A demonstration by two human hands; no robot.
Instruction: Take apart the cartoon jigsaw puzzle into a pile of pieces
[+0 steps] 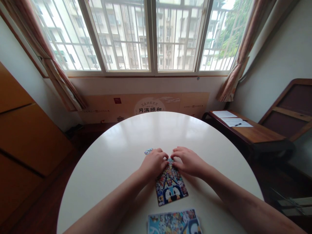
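A jigsaw puzzle (172, 185) with a blue cartoon dog's face and many small coloured figures lies flat on the white round table (102, 182). My left hand (156, 161) is closed at the puzzle's far left corner, its fingers curled onto it. Across from it, my right hand (186, 161) grips the far right edge with bent fingers and thumb. The fingertips of both hands nearly meet over the far end, and any single piece between them is too small to make out. A few loose puzzle pieces (148, 151) lie just beyond my left hand.
Nearest me on the table is a picture sheet or box lid (174, 222) with the same dog, cut off by the frame. To the right stands a wooden chair (258, 130) with papers (235, 122) and a pen on its seat. Barred windows (151, 39) and curtains are ahead.
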